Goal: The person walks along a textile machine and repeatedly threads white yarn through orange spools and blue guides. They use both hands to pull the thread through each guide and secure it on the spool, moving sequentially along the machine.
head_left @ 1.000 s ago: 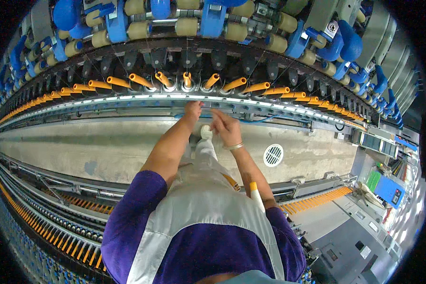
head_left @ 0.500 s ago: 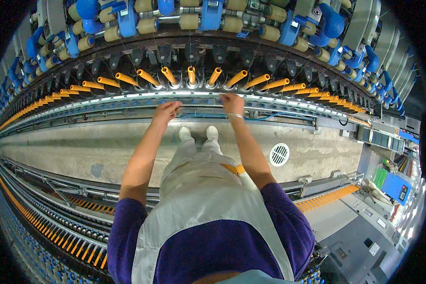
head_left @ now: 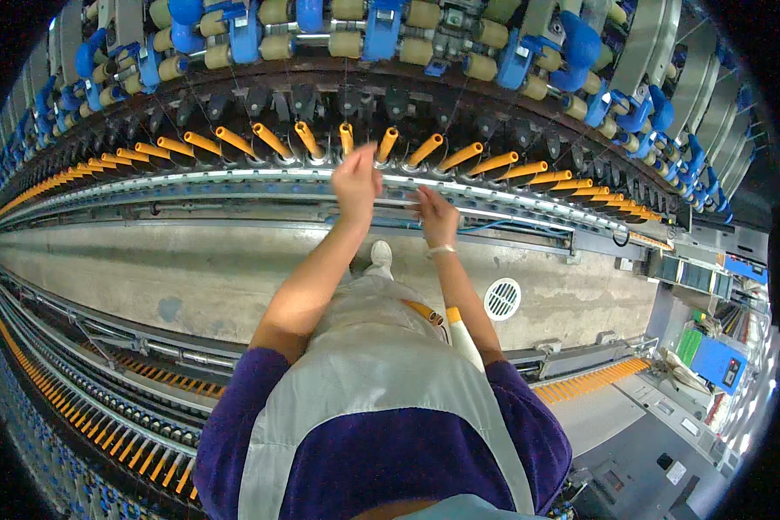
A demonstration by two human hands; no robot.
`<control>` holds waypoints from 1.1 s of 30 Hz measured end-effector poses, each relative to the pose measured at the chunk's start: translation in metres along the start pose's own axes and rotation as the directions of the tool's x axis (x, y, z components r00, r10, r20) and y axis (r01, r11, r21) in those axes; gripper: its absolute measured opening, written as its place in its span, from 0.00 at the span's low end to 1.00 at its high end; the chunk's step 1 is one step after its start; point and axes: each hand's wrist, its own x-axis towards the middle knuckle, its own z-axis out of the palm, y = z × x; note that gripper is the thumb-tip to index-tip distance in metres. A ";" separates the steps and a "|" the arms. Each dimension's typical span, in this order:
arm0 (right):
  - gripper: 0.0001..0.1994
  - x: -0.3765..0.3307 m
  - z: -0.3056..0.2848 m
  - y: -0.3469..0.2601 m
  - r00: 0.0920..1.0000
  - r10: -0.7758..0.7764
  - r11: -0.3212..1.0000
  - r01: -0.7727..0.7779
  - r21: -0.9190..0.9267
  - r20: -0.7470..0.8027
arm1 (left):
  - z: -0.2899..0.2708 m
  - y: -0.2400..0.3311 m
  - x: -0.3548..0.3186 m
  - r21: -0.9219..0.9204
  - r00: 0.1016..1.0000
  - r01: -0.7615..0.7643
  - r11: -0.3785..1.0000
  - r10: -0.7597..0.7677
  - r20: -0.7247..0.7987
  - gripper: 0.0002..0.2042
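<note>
My left hand (head_left: pixel 356 184) is raised over the silver rail (head_left: pixel 286 176), in front of an orange tube (head_left: pixel 347 134) in the machine's row. Its fingers are pressed together and point up, and anything thin between them is too small to make out. To its right and a little nearer to me is my right hand (head_left: pixel 438 217), bent at the wrist above the rail's front edge. Its fingertips are smeared by motion, so their grip is unclear. Another orange tube (head_left: pixel 388 144) stands upright just beyond the gap between the hands.
Blue arms and pale rollers (head_left: pixel 416 52) line the machine above the tubes. Orange tubes (head_left: pixel 425 312) stick out of my apron pocket, beside a white one with an orange end (head_left: pixel 464 338). A round floor drain (head_left: pixel 503 299) lies to the right. Behind me runs another machine row (head_left: pixel 104 425).
My left hand has moved up and right to the tubes. The right hand has come slightly right and nearer to me. My body has shifted, and only one shoe now shows.
</note>
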 end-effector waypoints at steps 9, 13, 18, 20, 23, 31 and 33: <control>0.09 -0.028 -0.018 -0.020 0.998 -0.052 0.993 0.048 -0.111 -0.039 | 0.010 0.017 -0.007 0.173 0.965 -0.251 0.952 0.233 0.120 0.10; 0.09 -0.032 -0.022 -0.025 0.978 -0.200 0.979 0.197 -0.055 -0.062 | 0.010 0.013 -0.003 0.182 0.953 -0.296 0.938 0.277 0.120 0.10; 0.07 -0.031 -0.024 -0.042 0.933 -0.336 0.937 0.317 -0.148 -0.126 | 0.004 -0.035 0.018 0.276 0.980 -0.169 0.946 0.131 0.149 0.12; 0.07 -0.031 -0.028 -0.053 0.978 -0.194 0.978 0.186 -0.097 -0.077 | -0.006 -0.068 0.026 0.300 0.988 -0.154 0.941 0.142 0.061 0.14; 0.07 -0.025 -0.035 -0.068 0.954 -0.296 0.950 0.288 -0.124 -0.046 | -0.025 -0.115 0.036 0.477 0.993 -0.058 0.877 0.003 0.115 0.17; 0.06 -0.066 -0.036 -0.074 0.935 -0.349 0.921 0.331 -0.204 -0.058 | -0.046 -0.152 0.050 0.394 0.885 -0.035 0.918 -0.155 0.440 0.43; 0.06 -0.074 -0.029 -0.063 0.957 -0.289 0.937 0.280 -0.210 -0.014 | -0.048 -0.153 0.053 0.432 0.872 0.038 0.901 -0.241 0.426 0.42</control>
